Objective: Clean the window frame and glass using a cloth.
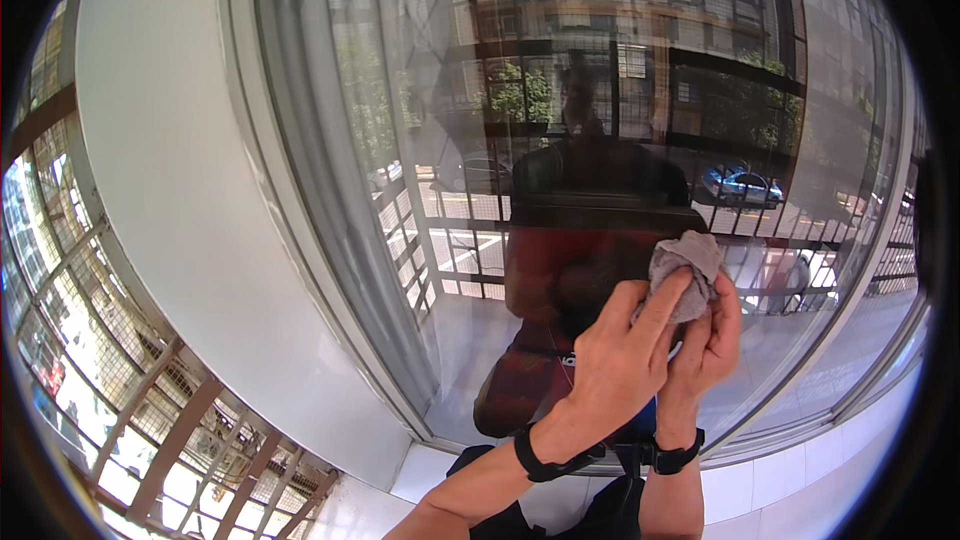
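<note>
A crumpled grey cloth [686, 274] is bunched between my two hands in front of a large glass pane [465, 187]. My left hand [619, 360] grips it from the left, with fingers laid across its lower side. From the right, my right hand [705, 349] holds the same cloth, thumb and fingers around its lower right edge. Each wrist wears a black band. The glass mirrors a dark figure, a street with cars, trees and a building. Whether the cloth touches the pane is not certain.
A pale window frame [289, 240] borders the glass, beside a white wall panel [187, 187]. Brown metal bars with mesh [176, 439] stand at the lower left, with a bright street beyond. White tiles [787, 476] run along the bottom. A grey curtain [352, 202] hangs behind the pane.
</note>
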Available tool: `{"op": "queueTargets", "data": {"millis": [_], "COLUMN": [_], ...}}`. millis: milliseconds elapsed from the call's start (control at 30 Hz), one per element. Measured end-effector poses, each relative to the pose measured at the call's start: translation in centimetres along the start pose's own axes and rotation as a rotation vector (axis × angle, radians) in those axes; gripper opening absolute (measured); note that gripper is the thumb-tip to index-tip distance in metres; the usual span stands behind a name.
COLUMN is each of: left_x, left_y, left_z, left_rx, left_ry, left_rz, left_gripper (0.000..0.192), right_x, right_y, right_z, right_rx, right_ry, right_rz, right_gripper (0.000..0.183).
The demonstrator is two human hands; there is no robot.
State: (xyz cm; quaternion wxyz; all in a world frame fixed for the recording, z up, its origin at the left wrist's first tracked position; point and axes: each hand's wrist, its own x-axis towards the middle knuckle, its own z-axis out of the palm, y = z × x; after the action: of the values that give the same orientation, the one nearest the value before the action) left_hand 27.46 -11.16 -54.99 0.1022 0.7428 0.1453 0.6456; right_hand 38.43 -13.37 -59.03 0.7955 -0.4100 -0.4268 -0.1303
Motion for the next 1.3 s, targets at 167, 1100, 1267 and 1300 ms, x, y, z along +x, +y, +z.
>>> {"op": "queueTargets", "data": {"millis": [167, 1100, 1267, 1300], "left_x": [0.7, -3.1, -7.8, -9.0], "left_y": [-3.8, -15.0, -15.5, -15.7], "left_z": [-6.8, -23.2, -20.9, -20.6], "left_rx": [0.168, 0.638, 0.473, 0.452], "left_ry": [0.251, 0.337, 0.342, 0.335], "left_rz": [0.033, -0.128, -0.358, -0.413], "left_gripper": [0.055, 0.078, 0.086, 0.086], "right_x": [-1.6, -8.0, -11.6, -12.0], "right_y": [-3.9, -11.6, -9.1, -9.2], "right_z": [8.0, 28.3, 26.0, 25.2], "right_rx": [-0.017, 0.145, 0.091, 0.087], "right_ry": [-0.234, -0.978, -1.002, -1.001], "right_rz": [-0.159, -0.194, -0.182, -0.184], "right_gripper": [0.037, 0.047, 0.045, 0.045]}}
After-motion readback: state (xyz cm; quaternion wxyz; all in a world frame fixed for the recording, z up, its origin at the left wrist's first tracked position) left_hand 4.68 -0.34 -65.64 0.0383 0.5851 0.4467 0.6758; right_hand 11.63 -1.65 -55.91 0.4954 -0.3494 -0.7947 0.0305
